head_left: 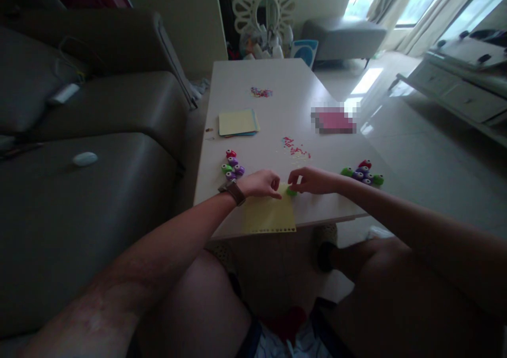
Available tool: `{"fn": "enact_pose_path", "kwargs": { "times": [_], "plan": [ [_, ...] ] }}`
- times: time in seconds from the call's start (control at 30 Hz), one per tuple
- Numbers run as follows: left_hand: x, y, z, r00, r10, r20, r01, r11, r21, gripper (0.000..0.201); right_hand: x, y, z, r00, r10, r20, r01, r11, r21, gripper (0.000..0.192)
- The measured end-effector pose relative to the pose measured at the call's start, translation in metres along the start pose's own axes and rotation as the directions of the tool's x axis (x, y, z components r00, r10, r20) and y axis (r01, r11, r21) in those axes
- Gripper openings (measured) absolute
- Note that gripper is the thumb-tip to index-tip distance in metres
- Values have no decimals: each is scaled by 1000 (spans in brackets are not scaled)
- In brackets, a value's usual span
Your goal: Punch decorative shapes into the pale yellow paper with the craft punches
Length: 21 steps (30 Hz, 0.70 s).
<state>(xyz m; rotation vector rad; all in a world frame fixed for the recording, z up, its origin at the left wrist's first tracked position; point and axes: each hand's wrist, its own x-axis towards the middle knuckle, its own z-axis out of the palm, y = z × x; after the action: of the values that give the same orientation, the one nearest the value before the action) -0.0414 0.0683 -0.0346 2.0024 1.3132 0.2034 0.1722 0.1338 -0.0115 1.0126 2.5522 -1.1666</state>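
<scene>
A yellow paper sheet [268, 216] lies at the near edge of the white table [277, 83], its punched lower edge hanging slightly over. My left hand [260, 183], with a brown watch on the wrist, pinches the sheet's top edge. My right hand [312, 180] grips a small green paper punch [291, 191] set on the sheet's upper right corner. The two hands almost touch.
Small coloured punches cluster at the left [233, 167] and at the right [363, 172]. Pink paper bits [295, 148] lie beyond my hands. A stack of coloured paper [237, 122] and a pink item [335, 120] sit farther back. A dark sofa [79, 162] runs along the left.
</scene>
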Motion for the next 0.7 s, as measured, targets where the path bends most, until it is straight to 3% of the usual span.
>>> {"fn": "enact_pose_path", "kwargs": {
  "times": [0.1, 0.5, 0.7],
  "plan": [
    [0, 1, 1, 1000, -21, 12, 21, 1000, 23, 22, -1, 1, 1, 999, 17, 45, -19, 998, 59, 21],
    [1, 1, 2, 1000, -22, 15, 21, 1000, 8, 18, 7, 8, 6, 1000, -16, -17, 17, 998, 61, 20],
    [3, -3, 4, 1000, -6, 19, 6, 1000, 5, 26, 10, 9, 10, 999, -41, -35, 43, 998, 54, 20]
  ]
}}
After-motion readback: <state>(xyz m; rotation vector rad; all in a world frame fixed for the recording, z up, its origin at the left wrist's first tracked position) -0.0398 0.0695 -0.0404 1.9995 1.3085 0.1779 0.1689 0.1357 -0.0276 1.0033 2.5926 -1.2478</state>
